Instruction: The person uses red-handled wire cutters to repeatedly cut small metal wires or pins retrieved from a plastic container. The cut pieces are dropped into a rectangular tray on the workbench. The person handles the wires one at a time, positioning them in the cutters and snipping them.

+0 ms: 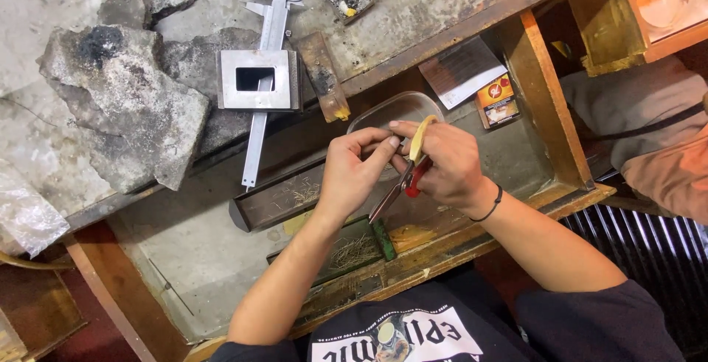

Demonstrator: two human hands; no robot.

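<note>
Your right hand (446, 170) has its grip closed around a pair of red-handled scissors (402, 183), held above the open drawer (531, 155) in front of you. Their long axis runs diagonally, blades pointing down-left toward your body, handles up-right in your palm. Your left hand (354, 174) pinches something too small to make out, fingertips touching the right hand's. A metal caliper (267, 74) lies on the surface (413, 1) beyond.

Just one head-mounted view, looking steeply down from above and fairly close over both hands, facing away from the body toward the far tabletop (442, 1); chest at near edge, forearms reaching in.
</note>
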